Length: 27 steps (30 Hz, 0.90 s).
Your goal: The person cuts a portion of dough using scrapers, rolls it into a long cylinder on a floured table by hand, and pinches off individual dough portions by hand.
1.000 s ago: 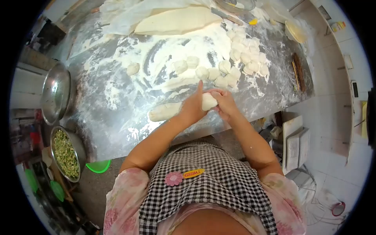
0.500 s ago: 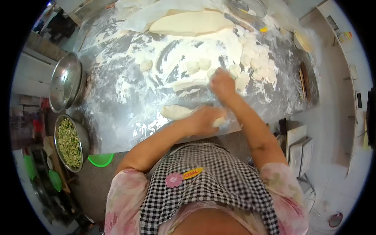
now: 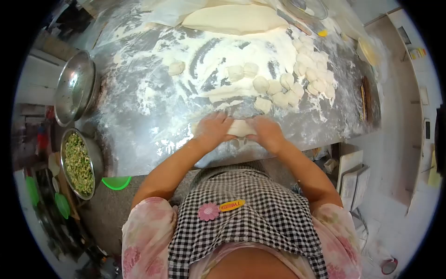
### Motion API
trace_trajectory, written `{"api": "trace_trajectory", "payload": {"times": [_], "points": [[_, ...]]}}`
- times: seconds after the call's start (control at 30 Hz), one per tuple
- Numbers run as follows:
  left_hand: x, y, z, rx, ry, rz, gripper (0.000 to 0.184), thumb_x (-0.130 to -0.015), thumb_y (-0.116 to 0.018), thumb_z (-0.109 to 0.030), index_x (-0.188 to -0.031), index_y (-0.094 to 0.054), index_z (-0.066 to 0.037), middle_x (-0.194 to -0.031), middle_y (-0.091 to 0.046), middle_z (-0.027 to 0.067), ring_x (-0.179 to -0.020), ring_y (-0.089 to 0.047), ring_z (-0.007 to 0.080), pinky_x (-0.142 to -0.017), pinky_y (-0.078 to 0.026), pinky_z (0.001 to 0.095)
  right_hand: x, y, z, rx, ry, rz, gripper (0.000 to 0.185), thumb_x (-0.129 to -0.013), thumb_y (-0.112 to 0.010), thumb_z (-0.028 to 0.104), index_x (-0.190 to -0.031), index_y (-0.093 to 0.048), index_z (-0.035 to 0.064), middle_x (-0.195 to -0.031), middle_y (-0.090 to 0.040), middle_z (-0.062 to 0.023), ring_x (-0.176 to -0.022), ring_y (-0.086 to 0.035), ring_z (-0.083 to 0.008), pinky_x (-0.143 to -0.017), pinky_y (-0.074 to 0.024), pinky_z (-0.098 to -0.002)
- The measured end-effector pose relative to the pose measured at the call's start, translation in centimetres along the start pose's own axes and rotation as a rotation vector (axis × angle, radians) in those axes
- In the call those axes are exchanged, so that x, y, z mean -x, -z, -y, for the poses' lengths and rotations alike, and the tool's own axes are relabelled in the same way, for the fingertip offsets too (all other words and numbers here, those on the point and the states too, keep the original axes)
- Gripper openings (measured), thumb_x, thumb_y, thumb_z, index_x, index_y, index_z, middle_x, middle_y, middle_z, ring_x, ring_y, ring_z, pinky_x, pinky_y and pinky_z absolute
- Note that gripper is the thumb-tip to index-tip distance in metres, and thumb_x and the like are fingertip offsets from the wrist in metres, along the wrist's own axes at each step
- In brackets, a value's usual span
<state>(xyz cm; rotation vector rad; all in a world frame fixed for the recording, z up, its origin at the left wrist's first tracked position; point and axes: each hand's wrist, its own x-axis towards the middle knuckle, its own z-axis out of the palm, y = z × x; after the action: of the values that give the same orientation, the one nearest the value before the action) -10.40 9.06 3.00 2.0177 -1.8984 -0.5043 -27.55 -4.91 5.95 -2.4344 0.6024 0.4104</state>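
Note:
A short roll of dough (image 3: 239, 128) lies on the floured table near its front edge. My left hand (image 3: 213, 131) covers its left end, fingers pointing away from me and curved over it. Over the right end my right hand (image 3: 267, 133) is wrapped the same way, so only the middle of the roll shows between my thumbs. Beyond my right hand sit several dough pieces (image 3: 280, 99), and more floured pieces (image 3: 314, 69) are heaped behind them. A pair of dough pieces (image 3: 243, 71) and a single dough piece (image 3: 176, 68) lie farther back.
A large slab of dough (image 3: 234, 19) rests at the far side, partly under a cloth. A knife (image 3: 297, 24) lies beside it. At the left edge stand an empty-looking metal bowl (image 3: 74, 88) and a bowl of chopped green filling (image 3: 79, 163). Loose flour coats the metal table (image 3: 134, 139).
My right hand has come back from the dough pieces onto the roll. My left hand has shifted left along it. Another dough piece now lies near the front of the group.

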Motion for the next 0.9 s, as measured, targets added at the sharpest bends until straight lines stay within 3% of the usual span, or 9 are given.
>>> {"api": "trace_trajectory", "payload": {"times": [0.1, 0.13, 0.23, 0.3, 0.4, 0.47, 0.63, 0.77, 0.9], "points": [[2.1, 2.5, 1.1, 0.091, 0.300, 0.169, 0.052, -0.077, -0.069, -0.042, -0.116, -0.056, -0.010, -0.118, -0.057, 0.0125, -0.106, -0.056, 0.0295, -0.090, -0.046, 0.0379, -0.4, 0.7, -0.7, -0.005, 0.055, -0.050, 0.048, -0.078, -0.070, 0.027, -0.115, -0.055, 0.0005, -0.122, -0.053, -0.0188, -0.119, -0.047, -0.0354, -0.097, -0.0390, -0.0482], [2.8, 2.7, 1.2, 0.041, 0.357, 0.242, 0.057, -0.078, -0.068, -0.041, -0.122, -0.052, -0.008, -0.126, -0.053, 0.0137, -0.117, -0.050, 0.0315, -0.098, -0.041, 0.0432, -1.0, -0.5, -0.8, 0.050, 0.147, -0.146, 0.051, -0.078, -0.069, 0.028, -0.117, -0.054, -0.0001, -0.124, -0.053, -0.0193, -0.121, -0.046, -0.0357, -0.098, -0.0383, -0.0486], [4.8, 1.0, -0.8, -0.214, 0.232, -0.021, 0.068, -0.081, -0.065, -0.043, -0.132, -0.045, -0.003, -0.137, -0.044, 0.0171, -0.129, -0.039, 0.0341, -0.107, -0.031, 0.0495, -2.0, -4.1, 0.5, 0.183, 0.355, -0.346, 0.060, -0.079, -0.067, 0.032, -0.124, -0.049, -0.0027, -0.129, -0.048, -0.0215, -0.126, -0.042, -0.0370, -0.104, -0.0336, -0.0503], [5.1, 0.8, -2.2, -0.216, 0.250, 0.100, 0.080, -0.084, -0.056, -0.052, -0.140, -0.033, 0.001, -0.148, -0.030, 0.0189, -0.138, -0.026, 0.0356, -0.111, -0.019, 0.0554, -0.5, -4.3, 3.6, 0.227, 0.389, -0.344, 0.068, -0.080, -0.065, 0.038, -0.129, -0.045, -0.0054, -0.135, -0.044, -0.0238, -0.130, -0.038, -0.0384, -0.108, -0.0272, -0.0523], [3.1, 0.2, -0.8, -0.256, 0.394, 0.013, 0.087, -0.088, -0.040, -0.065, -0.144, -0.028, 0.001, -0.152, -0.021, 0.0202, -0.141, -0.018, 0.0376, -0.111, -0.013, 0.0600, -3.7, 0.5, 6.3, 0.227, 0.167, -0.041, 0.080, -0.085, -0.055, 0.051, -0.134, -0.037, -0.0092, -0.143, -0.034, -0.0266, -0.136, -0.029, -0.0397, -0.112, -0.0173, -0.0547], [-0.5, 2.7, 1.8, -0.123, 0.562, 0.090, 0.090, -0.088, -0.034, -0.068, -0.144, -0.026, 0.001, -0.153, -0.018, 0.0210, -0.142, -0.014, 0.0392, -0.110, -0.011, 0.0609, -8.6, 0.4, 4.4, 0.355, 0.167, -0.217, 0.084, -0.089, -0.043, 0.059, -0.134, -0.036, -0.0118, -0.146, -0.029, -0.0267, -0.139, -0.023, -0.0388, -0.112, -0.0128, -0.0546], [-2.1, 3.4, 6.4, -0.342, 0.674, -0.237, 0.078, -0.092, -0.037, -0.060, -0.146, -0.026, -0.006, -0.152, -0.019, 0.0213, -0.142, -0.012, 0.0395, -0.110, -0.011, 0.0624, -14.1, 1.8, 2.9, 0.436, 0.234, -0.446, 0.078, -0.090, -0.045, 0.055, -0.139, -0.034, -0.0056, -0.148, -0.027, -0.0250, -0.141, -0.018, -0.0379, -0.114, -0.0080, -0.0529], [2.0, 2.2, 2.3, -0.200, 0.600, 0.100, 0.073, -0.088, -0.057, -0.048, -0.145, -0.030, -0.010, -0.150, -0.025, 0.0216, -0.140, -0.019, 0.0388, -0.111, -0.011, 0.0607, -7.1, 1.0, 4.9, 0.455, 0.223, -0.124, 0.070, -0.088, -0.054, 0.045, -0.136, -0.039, -0.0022, -0.145, -0.032, -0.0215, -0.138, -0.024, -0.0394, -0.111, -0.0115, -0.0581], [0.6, 1.4, -1.5, -0.027, 0.342, -0.064, 0.071, -0.079, -0.070, -0.038, -0.136, -0.040, -0.009, -0.139, -0.040, 0.0173, -0.132, -0.034, 0.0337, -0.108, -0.024, 0.0539, -3.8, 0.0, 2.6, 0.310, 0.272, -0.323, 0.054, -0.089, -0.055, 0.030, -0.131, -0.046, -0.0014, -0.138, -0.042, -0.0230, -0.133, -0.032, -0.0421, -0.110, -0.0209, -0.0550]]}}
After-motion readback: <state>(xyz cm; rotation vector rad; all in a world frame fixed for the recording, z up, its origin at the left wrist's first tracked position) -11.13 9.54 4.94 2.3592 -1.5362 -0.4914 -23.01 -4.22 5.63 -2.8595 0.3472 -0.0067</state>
